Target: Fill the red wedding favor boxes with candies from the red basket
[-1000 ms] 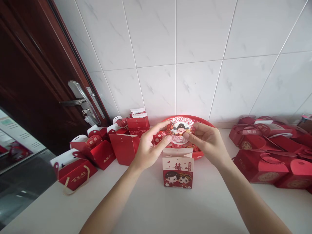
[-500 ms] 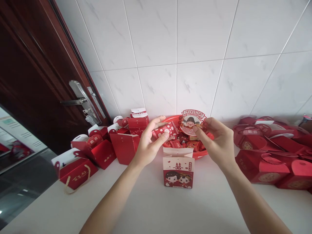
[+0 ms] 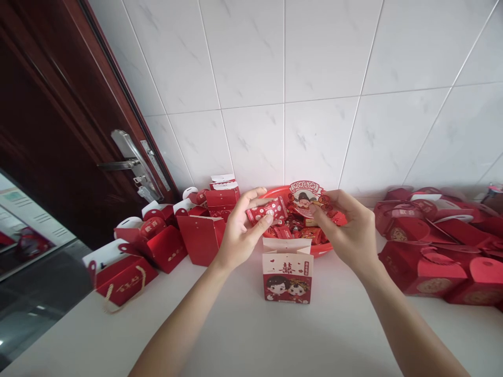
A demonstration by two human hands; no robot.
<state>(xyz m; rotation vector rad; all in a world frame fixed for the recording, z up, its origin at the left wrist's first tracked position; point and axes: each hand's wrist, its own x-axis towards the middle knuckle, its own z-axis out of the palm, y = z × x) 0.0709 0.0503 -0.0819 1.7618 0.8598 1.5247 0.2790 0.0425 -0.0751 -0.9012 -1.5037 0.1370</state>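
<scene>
A red candy packet with white dots (image 3: pixel 275 208) is pinched in my left hand (image 3: pixel 242 230), over the left part of a red basket (image 3: pixel 328 248). My right hand (image 3: pixel 349 222) holds a round card with a cartoon figure in a black hat (image 3: pixel 304 196) above the basket's back right. Red wrapped candies (image 3: pixel 310 234) lie in the basket. In front of it, upright on the white table, stands a small box with two cartoon faces (image 3: pixel 287 277); its top is open. Neither hand touches this box.
Red gift boxes stand at the left, among them one with a rope handle (image 3: pixel 126 280) and a tall one (image 3: pixel 200 238). More red boxes (image 3: pixel 424 267) crowd the right side. Behind are a tiled wall (image 3: pixel 251 141) and a dark door with a metal handle (image 3: pixel 128 157).
My right hand has shifted slightly left, and the round card has moved a little left and down, tilting back. My left hand and its packet have barely moved.
</scene>
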